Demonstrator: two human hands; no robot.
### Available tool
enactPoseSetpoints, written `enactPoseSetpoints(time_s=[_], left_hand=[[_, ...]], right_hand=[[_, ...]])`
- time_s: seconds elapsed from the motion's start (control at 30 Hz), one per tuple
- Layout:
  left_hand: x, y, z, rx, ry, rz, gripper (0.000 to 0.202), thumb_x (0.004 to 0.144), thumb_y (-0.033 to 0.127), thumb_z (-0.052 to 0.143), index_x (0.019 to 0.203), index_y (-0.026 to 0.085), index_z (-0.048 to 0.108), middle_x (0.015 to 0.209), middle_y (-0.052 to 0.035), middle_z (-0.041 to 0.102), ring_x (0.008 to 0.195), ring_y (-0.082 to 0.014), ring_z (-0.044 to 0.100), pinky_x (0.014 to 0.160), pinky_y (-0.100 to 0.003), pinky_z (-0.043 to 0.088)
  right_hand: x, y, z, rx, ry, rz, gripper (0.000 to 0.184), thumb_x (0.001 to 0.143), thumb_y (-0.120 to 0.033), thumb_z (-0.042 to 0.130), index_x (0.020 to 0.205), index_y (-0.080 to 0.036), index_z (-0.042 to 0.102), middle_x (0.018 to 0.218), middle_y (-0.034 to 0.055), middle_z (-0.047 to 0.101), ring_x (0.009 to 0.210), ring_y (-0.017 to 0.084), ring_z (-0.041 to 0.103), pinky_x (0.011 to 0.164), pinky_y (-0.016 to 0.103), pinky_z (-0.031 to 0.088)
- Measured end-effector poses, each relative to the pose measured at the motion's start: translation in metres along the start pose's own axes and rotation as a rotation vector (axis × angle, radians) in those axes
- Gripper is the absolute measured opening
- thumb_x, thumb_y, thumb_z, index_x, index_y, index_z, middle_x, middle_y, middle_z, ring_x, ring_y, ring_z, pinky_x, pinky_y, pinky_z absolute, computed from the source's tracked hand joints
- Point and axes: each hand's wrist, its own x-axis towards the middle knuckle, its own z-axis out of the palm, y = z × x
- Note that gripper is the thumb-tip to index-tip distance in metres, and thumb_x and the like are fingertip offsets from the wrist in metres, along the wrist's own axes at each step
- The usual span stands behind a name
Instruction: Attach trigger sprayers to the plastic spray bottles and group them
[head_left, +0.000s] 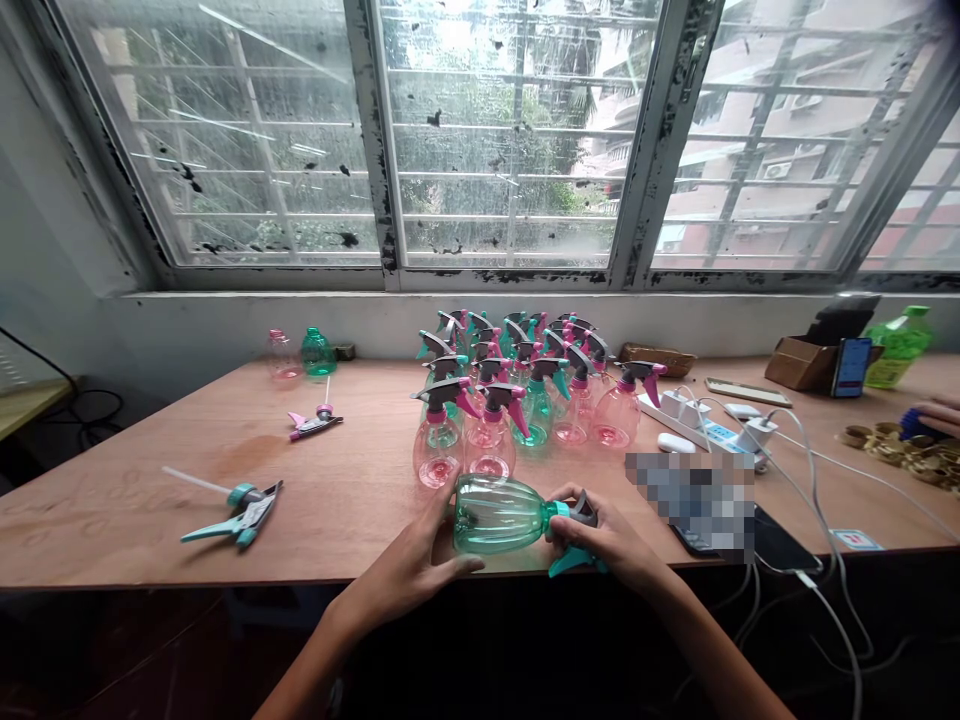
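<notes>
A clear green spray bottle lies on its side in the air near the table's front edge, its base to the left. My left hand cups the base, with its fingers behind and its thumb below. At the neck, my right hand grips the grey and teal trigger sprayer. Just behind stand a pink spray bottle and many more pink and green ones in rows, sprayers fitted. To the left lie a loose teal trigger sprayer and a pink trigger sprayer, tubes attached.
A pink bottle and a green bottle without sprayers stand at the back left. At right are a power strip, cables, a phone, a cardboard box and another person's hand by gold-coloured pieces.
</notes>
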Motion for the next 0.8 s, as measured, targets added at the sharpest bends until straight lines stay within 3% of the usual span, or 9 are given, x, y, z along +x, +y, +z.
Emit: enactPoseSetpoints(time_s=[0.17, 0.43, 0.7, 0.8], left_hand=[[0.0005, -0.0009, -0.0016, -0.034, -0.019, -0.021, 0.099, 0.09, 0.032, 0.073, 0.163, 0.029, 0.006, 0.168, -0.0109, 0.024, 0.149, -0.0333, 0.035, 0.121, -0.049, 0.034], [-0.0009, -0.0004, 0.0008, -0.037, -0.022, 0.076, 0.096, 0.096, 0.026, 0.063, 0.161, 0.034, -0.006, 0.164, -0.009, 0.034, 0.145, -0.0296, 0.042, 0.121, -0.05, 0.034], [0.0008, 0.0005, -0.0014, 0.058, -0.001, 0.019, 0.102, 0.087, 0.034, 0.076, 0.162, 0.03, 0.007, 0.164, -0.011, 0.034, 0.148, -0.0343, 0.036, 0.123, -0.052, 0.028], [0.0011, 0.0006, -0.0007, 0.084, 0.017, 0.023, 0.103, 0.089, 0.033, 0.074, 0.162, 0.032, 0.003, 0.165, -0.0102, 0.032, 0.148, -0.0328, 0.036, 0.122, -0.052, 0.03]], right_hand=[[-0.0009, -0.0009, 0.0005, -0.013, 0.007, 0.003, 0.046, 0.077, -0.053, 0.082, 0.096, -0.018, 0.058, 0.071, 0.0013, 0.073, 0.064, 0.017, 0.067, 0.062, 0.026, 0.052], [-0.0013, -0.0012, 0.0006, -0.025, 0.01, 0.0, 0.046, 0.077, -0.054, 0.081, 0.097, -0.018, 0.06, 0.07, 0.0011, 0.073, 0.064, 0.018, 0.068, 0.062, 0.027, 0.052], [0.0, -0.0004, -0.0001, -0.029, 0.013, -0.006, 0.046, 0.077, -0.054, 0.081, 0.097, -0.018, 0.061, 0.071, 0.002, 0.073, 0.065, 0.019, 0.068, 0.063, 0.029, 0.052], [0.0007, 0.0016, -0.0008, -0.025, 0.022, -0.036, 0.044, 0.08, -0.052, 0.08, 0.1, -0.017, 0.061, 0.072, 0.0024, 0.074, 0.067, 0.019, 0.069, 0.065, 0.029, 0.053]])
